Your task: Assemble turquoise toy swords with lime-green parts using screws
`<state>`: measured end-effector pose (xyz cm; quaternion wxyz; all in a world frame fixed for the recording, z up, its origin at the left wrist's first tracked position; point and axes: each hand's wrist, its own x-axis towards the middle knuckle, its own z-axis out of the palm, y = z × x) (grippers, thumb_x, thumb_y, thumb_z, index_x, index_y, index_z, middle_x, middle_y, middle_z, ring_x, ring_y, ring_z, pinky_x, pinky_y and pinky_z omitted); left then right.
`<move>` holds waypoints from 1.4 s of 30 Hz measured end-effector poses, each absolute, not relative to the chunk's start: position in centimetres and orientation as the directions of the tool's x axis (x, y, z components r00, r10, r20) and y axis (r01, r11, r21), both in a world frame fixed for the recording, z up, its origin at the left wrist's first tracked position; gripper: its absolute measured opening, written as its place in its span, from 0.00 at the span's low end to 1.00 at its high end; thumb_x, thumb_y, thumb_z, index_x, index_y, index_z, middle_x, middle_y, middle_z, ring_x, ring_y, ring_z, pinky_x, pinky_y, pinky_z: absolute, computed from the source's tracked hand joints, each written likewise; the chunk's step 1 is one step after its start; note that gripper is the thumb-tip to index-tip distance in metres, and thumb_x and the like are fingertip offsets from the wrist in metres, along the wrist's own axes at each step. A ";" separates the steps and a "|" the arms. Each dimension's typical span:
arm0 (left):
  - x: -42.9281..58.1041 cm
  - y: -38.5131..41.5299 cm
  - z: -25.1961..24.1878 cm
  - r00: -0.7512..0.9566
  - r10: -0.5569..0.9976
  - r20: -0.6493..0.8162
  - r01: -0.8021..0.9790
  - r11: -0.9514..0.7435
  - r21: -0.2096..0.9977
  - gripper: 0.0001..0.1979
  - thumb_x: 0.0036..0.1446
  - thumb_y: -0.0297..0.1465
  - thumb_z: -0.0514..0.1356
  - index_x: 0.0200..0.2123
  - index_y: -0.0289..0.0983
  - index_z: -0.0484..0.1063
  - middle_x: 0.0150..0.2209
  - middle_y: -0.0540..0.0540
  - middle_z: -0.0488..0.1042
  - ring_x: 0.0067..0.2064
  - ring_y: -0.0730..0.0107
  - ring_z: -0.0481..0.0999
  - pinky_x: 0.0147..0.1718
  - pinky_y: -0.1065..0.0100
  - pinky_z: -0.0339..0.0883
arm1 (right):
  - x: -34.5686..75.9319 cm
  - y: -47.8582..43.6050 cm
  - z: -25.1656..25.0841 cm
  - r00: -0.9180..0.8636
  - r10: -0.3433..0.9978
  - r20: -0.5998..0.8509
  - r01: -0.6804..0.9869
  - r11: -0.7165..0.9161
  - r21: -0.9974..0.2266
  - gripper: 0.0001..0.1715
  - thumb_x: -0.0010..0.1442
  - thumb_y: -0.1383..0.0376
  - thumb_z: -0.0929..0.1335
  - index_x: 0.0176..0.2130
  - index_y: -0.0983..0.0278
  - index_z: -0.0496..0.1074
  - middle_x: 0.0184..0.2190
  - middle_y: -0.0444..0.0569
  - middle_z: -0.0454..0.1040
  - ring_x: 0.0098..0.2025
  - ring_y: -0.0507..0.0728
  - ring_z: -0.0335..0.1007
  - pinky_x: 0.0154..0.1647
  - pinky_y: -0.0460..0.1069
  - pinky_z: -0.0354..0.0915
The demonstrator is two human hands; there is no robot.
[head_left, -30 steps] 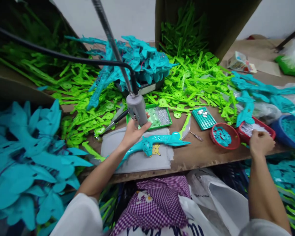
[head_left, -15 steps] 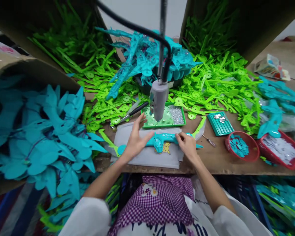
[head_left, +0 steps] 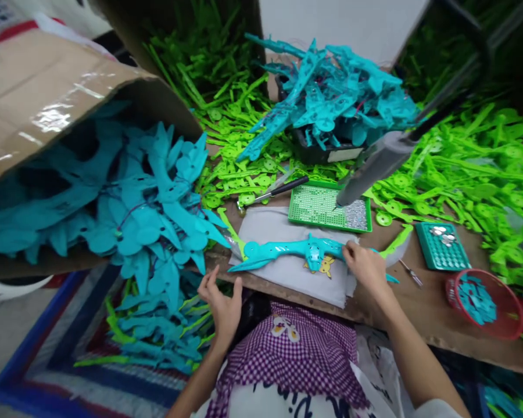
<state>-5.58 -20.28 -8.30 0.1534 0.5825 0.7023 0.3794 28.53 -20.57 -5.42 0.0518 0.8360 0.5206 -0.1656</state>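
A turquoise toy bow (head_left: 279, 248) with green end pieces lies across a grey cloth (head_left: 287, 283) printed with a yellow figure. My right hand (head_left: 366, 267) has its fingers closed around the right part of the bow. Off the table's front edge, my left hand (head_left: 221, 302) is empty, its fingers apart, below the bow's left end. A grey electric screwdriver (head_left: 375, 165) hangs tilted over a green tray (head_left: 368, 222) of small silver screws.
Turquoise bow parts (head_left: 157, 226) spill from a cardboard box (head_left: 56, 104) on the left. Green parts (head_left: 457, 174) heap behind the tray. To the right stand a teal tray (head_left: 444, 261) of silver discs and a red bowl (head_left: 505, 307). A hammer (head_left: 283, 188) lies behind the cloth.
My left hand has come off the bow and moved left and down past the table edge. My right hand stays on the bow. The view has turned left, and the hanging screwdriver now tilts.
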 end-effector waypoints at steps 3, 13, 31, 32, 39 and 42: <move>-6.3 -19.4 -9.5 -0.316 0.947 0.055 0.581 0.147 0.800 0.27 0.56 0.42 0.59 0.55 0.36 0.63 0.53 0.37 0.63 0.54 0.55 0.64 0.53 0.53 0.61 | 27.7 -20.7 -3.7 0.385 0.853 -0.352 0.893 -0.441 -0.093 0.22 0.65 0.52 0.56 0.39 0.61 0.71 0.33 0.54 0.78 0.32 0.60 0.72 0.26 0.49 0.45; -6.1 -20.3 -8.7 -0.164 0.976 -0.143 0.357 0.194 0.914 0.12 0.55 0.38 0.61 0.38 0.37 0.77 0.36 0.46 0.76 0.35 0.69 0.73 0.35 0.70 0.65 | 17.4 -19.7 -0.7 -0.139 0.958 -0.251 0.324 -0.196 -0.926 0.24 0.58 0.47 0.65 0.25 0.64 0.69 0.19 0.41 0.66 0.23 0.49 0.61 0.25 0.44 0.56; -3.2 -19.8 -6.3 -0.095 0.947 -0.308 -0.185 0.287 0.940 0.14 0.52 0.39 0.64 0.39 0.36 0.74 0.36 0.47 0.74 0.37 0.70 0.72 0.38 0.70 0.64 | 12.1 -18.6 -6.0 -0.049 0.713 -0.699 -0.716 -0.513 -0.474 0.19 0.57 0.52 0.67 0.43 0.61 0.69 0.35 0.46 0.79 0.32 0.56 0.77 0.22 0.48 0.73; -2.6 -19.4 -6.0 -0.117 0.942 -0.313 -0.248 0.278 0.928 0.14 0.52 0.39 0.64 0.40 0.37 0.73 0.36 0.48 0.73 0.38 0.71 0.72 0.39 0.71 0.64 | 12.2 -18.2 -5.6 -0.027 0.719 -0.695 -0.723 -0.494 -0.483 0.19 0.56 0.52 0.67 0.43 0.60 0.69 0.35 0.45 0.79 0.33 0.56 0.77 0.23 0.48 0.74; -0.8 -15.0 -1.8 0.019 0.921 -0.389 -0.581 0.327 0.745 0.20 0.54 0.41 0.58 0.48 0.38 0.69 0.47 0.44 0.74 0.49 0.64 0.73 0.47 0.66 0.66 | 13.5 -17.2 -3.6 -0.009 0.778 -0.628 -0.741 -0.426 -0.518 0.18 0.50 0.56 0.73 0.38 0.63 0.72 0.34 0.46 0.80 0.32 0.57 0.77 0.33 0.52 0.77; -0.3 -13.3 -0.5 0.132 0.886 -0.444 -0.660 0.413 0.627 0.20 0.53 0.42 0.58 0.45 0.35 0.71 0.44 0.42 0.76 0.47 0.61 0.75 0.46 0.64 0.68 | 13.4 -17.3 -3.5 -0.084 0.779 -0.622 -0.750 -0.460 -0.475 0.17 0.50 0.57 0.73 0.39 0.63 0.73 0.34 0.46 0.80 0.31 0.56 0.77 0.35 0.53 0.77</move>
